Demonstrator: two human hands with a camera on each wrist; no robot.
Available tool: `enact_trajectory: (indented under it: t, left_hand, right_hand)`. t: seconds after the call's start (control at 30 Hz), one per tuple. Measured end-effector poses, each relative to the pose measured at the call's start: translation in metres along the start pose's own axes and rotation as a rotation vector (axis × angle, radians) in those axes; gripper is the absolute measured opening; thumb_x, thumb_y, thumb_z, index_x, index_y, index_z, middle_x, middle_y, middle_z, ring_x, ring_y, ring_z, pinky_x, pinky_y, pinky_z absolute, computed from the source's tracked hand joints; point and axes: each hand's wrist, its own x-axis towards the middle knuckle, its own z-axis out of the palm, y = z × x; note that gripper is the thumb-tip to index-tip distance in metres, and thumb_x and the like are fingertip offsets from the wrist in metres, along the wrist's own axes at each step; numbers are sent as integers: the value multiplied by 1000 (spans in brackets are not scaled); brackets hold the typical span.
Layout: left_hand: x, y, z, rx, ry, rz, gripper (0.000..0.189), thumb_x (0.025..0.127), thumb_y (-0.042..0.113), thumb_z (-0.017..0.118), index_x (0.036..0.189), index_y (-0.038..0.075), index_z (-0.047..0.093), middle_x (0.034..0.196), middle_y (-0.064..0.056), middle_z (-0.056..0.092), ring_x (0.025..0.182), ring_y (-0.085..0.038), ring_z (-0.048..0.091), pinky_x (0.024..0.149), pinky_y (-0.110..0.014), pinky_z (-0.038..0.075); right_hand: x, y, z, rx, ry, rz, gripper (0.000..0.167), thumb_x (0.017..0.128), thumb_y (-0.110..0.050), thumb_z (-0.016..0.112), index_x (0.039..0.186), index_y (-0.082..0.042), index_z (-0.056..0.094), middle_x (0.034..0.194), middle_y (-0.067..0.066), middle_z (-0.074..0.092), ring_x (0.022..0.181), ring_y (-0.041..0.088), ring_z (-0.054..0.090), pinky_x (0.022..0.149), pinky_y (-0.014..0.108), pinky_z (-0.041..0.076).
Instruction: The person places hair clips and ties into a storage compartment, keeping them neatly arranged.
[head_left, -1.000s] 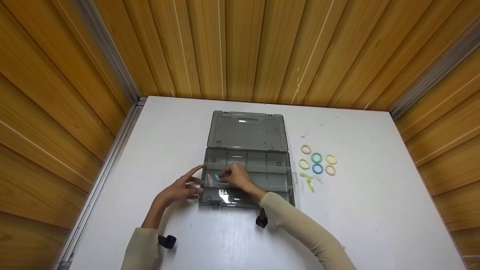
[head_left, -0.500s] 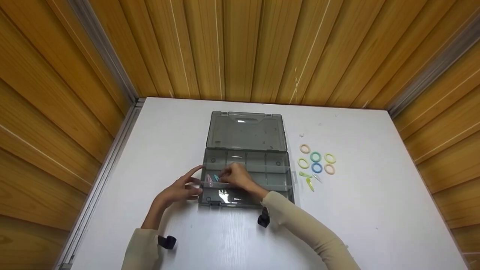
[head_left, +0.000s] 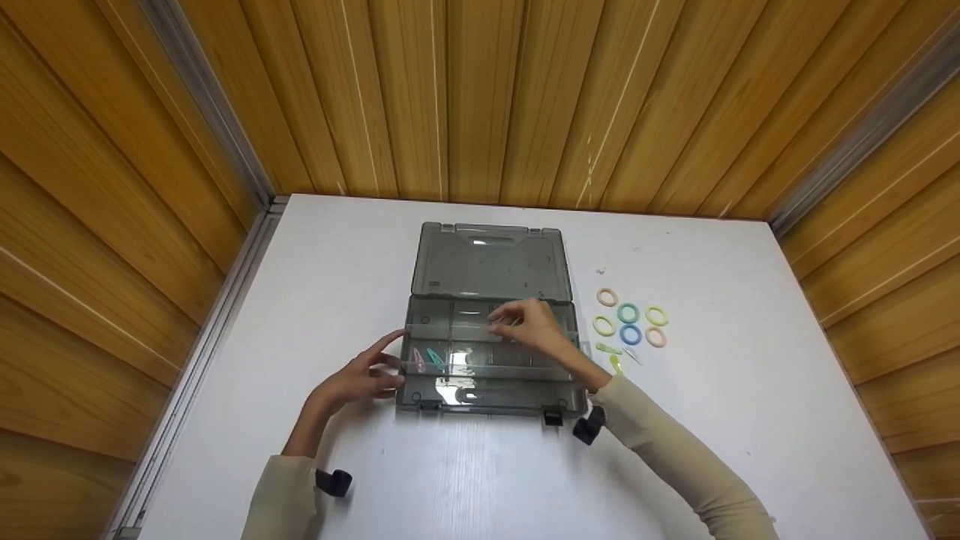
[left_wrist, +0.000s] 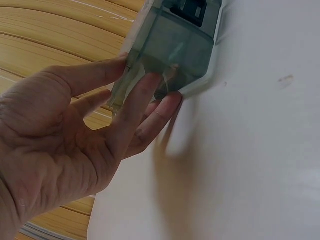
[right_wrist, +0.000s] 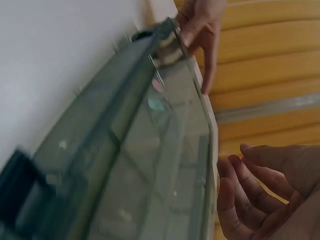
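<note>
A grey see-through compartment box lies on the table with its lid folded back. In its middle row, at the left, a pink hair clip and a teal hair clip lie side by side. My left hand rests its spread fingertips against the box's left side, as the left wrist view also shows. Over the box's back rows hovers my right hand, fingers loosely bent and nothing between them. In the right wrist view its fingers stand apart from the box wall.
Right of the box lie several hair ties, among them a blue one and a teal one. Just in front are green hair clips and a pale clip. Wood-patterned walls border the white table.
My right hand has let go of the teal hair clip, which now lies beside the pink one, and has moved up and to the right. My left hand has stayed put.
</note>
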Motion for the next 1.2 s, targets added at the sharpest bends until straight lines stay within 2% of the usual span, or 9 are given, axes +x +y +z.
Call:
enact_trajectory:
  t: [0.2, 0.4, 0.5, 0.67, 0.93, 1.2]
  left_hand:
    - [1, -1, 2, 3, 3, -8, 89, 96, 6, 69, 165, 25, 16, 145, -31, 43, 114, -28, 66, 98, -47, 60]
    - [0, -1, 2, -4, -4, -5, 89, 96, 6, 69, 165, 25, 15, 146, -32, 43, 115, -28, 66, 100, -48, 59]
    - [-1, -2, 1, -2, -5, -3, 90, 96, 7, 69, 165, 25, 15, 146, -32, 42, 116, -29, 66, 100, -48, 59]
    - [0, -1, 0, -3, -8, -2, 90, 96, 6, 69, 165, 23, 14, 146, -33, 42, 113, -28, 67, 99, -48, 59]
    - [0, 0, -3, -6, -18, 9, 88, 97, 8, 69, 165, 26, 16, 146, -33, 43, 112, -28, 66, 98, -48, 60]
    - [2, -1, -2, 4, -9, 12, 86, 97, 10, 68, 165, 25, 16, 147, -32, 42, 114, -29, 66, 98, -50, 59]
  right_hand:
    - [-17, 19, -49, -27, 73, 14, 22, 93, -13, 75, 111, 1, 76, 93, 20, 78, 78, 35, 76, 58, 19, 58]
    - [-35, 50, -89, -28, 124, 42, 26, 93, -13, 75, 112, 5, 75, 93, 24, 77, 74, 34, 76, 55, 18, 58]
    - [-46, 67, -105, -28, 138, 100, 27, 94, -12, 74, 113, 7, 73, 94, 26, 76, 73, 27, 77, 54, 17, 57]
    - [-64, 93, -126, -26, 152, 200, 33, 95, -14, 73, 117, 10, 70, 99, 28, 75, 75, 22, 77, 60, 26, 63]
    - [-85, 127, -142, -41, 148, 306, 34, 97, -14, 71, 121, 11, 68, 107, 28, 73, 86, 33, 77, 69, 31, 65]
    - [-94, 140, -132, -39, 100, 358, 30, 94, -10, 73, 115, 10, 71, 105, 25, 75, 78, 22, 76, 66, 27, 63]
